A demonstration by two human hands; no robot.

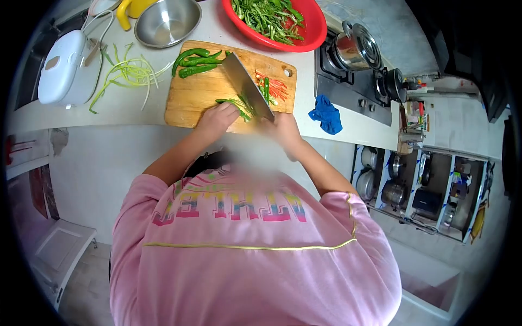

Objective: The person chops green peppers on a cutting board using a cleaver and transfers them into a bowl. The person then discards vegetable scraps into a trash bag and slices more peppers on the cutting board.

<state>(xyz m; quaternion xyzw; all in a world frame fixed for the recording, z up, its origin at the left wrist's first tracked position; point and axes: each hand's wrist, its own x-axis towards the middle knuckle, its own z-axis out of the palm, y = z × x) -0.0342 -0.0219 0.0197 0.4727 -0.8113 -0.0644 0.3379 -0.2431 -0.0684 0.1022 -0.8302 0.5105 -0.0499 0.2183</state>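
Note:
My right hand (286, 130) grips a cleaver (244, 80), its broad blade slanting up and left across the wooden cutting board (190, 100). At the board's near edge, the curled fingers of my left hand (218, 117) press on a green chili pepper (232, 102), just left of the blade. Several whole green chili peppers (198, 69) lie at the board's far left. Beyond the blade are thin red pepper strips (274, 84) with some green pieces beside them. The blade and my fingers partly hide the pepper being held.
A red basin (321, 27) of sliced green peppers and a steel bowl (167, 24) stand behind the board. Pale green strips (133, 73) and a white appliance (68, 68) are at left. Rightward are a blue cloth (326, 114) and a stove (353, 87) with pots.

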